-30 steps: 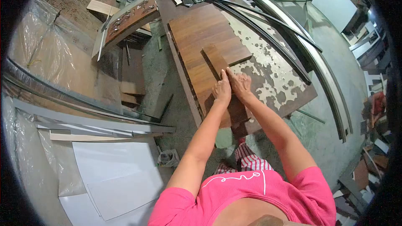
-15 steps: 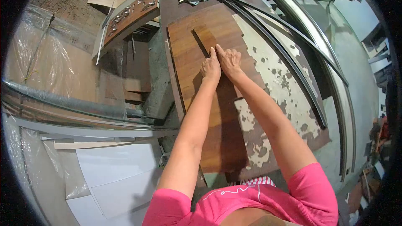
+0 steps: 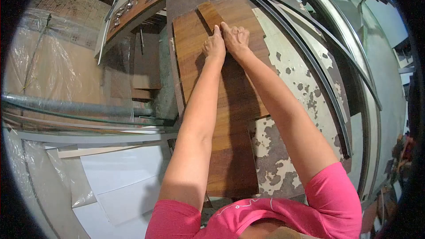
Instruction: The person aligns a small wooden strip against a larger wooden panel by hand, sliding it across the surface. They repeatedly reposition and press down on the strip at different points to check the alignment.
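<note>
The narrow wood strip is lying on the far part of the large brown panel. You are pressing your left hand and right hand flat on it, side by side, fingers extended, pinching nothing. The panel is resting on the peeling worktable.

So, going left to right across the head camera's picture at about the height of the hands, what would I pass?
Clear plastic sheeting → board with metal fittings → brown wood panel → left hand → right hand → peeling tabletop → curved dark rail → concrete floor.
</note>
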Motion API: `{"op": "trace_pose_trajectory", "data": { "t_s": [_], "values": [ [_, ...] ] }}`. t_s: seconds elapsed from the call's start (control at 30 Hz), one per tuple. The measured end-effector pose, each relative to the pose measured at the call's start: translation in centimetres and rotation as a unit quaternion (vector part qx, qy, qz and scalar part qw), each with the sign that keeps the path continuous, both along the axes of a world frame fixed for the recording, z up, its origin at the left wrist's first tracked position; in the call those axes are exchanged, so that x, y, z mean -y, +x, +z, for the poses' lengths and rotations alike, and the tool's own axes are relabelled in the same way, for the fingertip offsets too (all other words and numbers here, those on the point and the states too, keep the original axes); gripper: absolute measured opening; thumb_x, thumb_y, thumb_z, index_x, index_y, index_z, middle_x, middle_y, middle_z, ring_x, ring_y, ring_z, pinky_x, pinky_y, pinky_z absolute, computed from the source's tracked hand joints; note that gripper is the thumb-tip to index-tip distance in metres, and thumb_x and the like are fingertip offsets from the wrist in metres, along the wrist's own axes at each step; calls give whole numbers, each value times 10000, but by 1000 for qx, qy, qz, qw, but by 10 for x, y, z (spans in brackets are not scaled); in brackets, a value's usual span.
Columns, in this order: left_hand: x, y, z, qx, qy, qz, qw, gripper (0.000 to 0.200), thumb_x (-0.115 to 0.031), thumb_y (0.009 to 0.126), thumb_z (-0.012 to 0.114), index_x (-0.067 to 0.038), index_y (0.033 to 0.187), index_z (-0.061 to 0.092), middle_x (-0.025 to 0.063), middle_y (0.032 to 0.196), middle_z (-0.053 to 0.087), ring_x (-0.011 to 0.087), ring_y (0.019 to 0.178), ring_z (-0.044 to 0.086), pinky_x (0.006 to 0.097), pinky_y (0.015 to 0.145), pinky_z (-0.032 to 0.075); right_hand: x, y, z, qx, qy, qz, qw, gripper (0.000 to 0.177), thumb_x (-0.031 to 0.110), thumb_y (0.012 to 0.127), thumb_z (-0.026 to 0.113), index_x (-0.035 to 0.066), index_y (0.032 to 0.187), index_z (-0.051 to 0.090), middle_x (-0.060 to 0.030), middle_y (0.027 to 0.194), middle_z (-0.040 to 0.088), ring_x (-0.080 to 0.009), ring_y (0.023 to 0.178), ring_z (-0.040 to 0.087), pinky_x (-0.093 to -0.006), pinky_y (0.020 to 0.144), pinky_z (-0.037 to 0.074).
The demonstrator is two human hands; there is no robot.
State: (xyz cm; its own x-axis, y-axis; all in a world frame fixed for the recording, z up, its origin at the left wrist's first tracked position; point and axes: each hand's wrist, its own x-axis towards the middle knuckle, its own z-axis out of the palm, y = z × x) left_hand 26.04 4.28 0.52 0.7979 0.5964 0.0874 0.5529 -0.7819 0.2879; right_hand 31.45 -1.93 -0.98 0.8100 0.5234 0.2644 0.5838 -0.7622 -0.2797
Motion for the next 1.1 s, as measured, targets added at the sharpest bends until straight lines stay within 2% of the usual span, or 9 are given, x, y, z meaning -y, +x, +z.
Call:
{"op": "trace_pose_trajectory", "data": {
  "t_s": [0.27,0.33,0.5,0.63,0.7,0.77,0.83,0.97,1.1],
  "values": [
    [21,-35,1,-21,-8,3,1000,380,-176,889,335,-137,1267,354,210,978,586,342,942,564,448,776,442,23,-42,2,-4,8,-4,1000,177,234,807,477,150,961,498,-81,788,628,-270,790,595,-389,657,429],
    [33,-62,2,-18,-17,-17,1000,392,-172,889,329,-138,1280,335,210,992,582,340,954,559,453,792,432,38,-68,-3,55,11,-10,998,244,214,800,471,152,1035,495,-80,787,626,-271,768,591,-391,646,424],
    [79,-148,6,-13,-54,-52,997,425,-153,885,321,-115,1307,290,220,1012,574,344,966,552,468,827,407,89,-155,-15,98,4,-25,995,393,172,791,458,145,1183,447,-76,774,624,-265,734,587,-397,625,421],
    [126,-246,2,-26,-54,-94,994,465,-138,877,333,-78,1329,242,225,920,601,355,859,591,464,741,452,153,-253,-5,123,57,3,991,469,123,768,480,133,1232,417,-97,700,608,-262,637,581,-373,545,428],
    [150,-296,-2,-31,-84,-109,990,448,-198,888,368,-107,1316,269,219,858,613,370,810,598,465,685,474,184,-305,6,51,6,11,999,461,115,764,498,129,1221,435,-118,670,596,-274,587,574,-362,500,425],
    [176,-349,-10,33,-39,-132,990,428,-231,904,363,-95,1304,299,216,668,596,382,612,593,466,560,474,215,-355,3,39,25,8,999,445,125,768,503,133,1210,448,-119,678,598,-278,590,576,-365,506,430],
    [201,-394,-8,32,-24,-148,988,438,-242,898,392,-74,1295,311,197,623,591,358,564,592,441,523,480,239,-397,3,29,52,7,998,429,136,772,508,137,1199,461,-120,686,600,-282,594,579,-368,513,436],
    [229,-451,-2,6,-33,-189,981,452,-256,894,413,-81,1298,308,181,605,594,327,559,605,405,506,492,272,-464,15,-22,40,-53,998,411,169,779,525,185,1187,477,-98,674,597,-269,614,588,-360,548,458],
    [238,-466,2,-11,-31,-201,979,439,-277,899,384,-106,1295,304,169,635,612,312,608,624,419,560,507,281,-482,8,21,75,-89,993,303,223,833,492,242,1134,518,-96,661,602,-272,583,592,-368,525,470]
  ]
}}
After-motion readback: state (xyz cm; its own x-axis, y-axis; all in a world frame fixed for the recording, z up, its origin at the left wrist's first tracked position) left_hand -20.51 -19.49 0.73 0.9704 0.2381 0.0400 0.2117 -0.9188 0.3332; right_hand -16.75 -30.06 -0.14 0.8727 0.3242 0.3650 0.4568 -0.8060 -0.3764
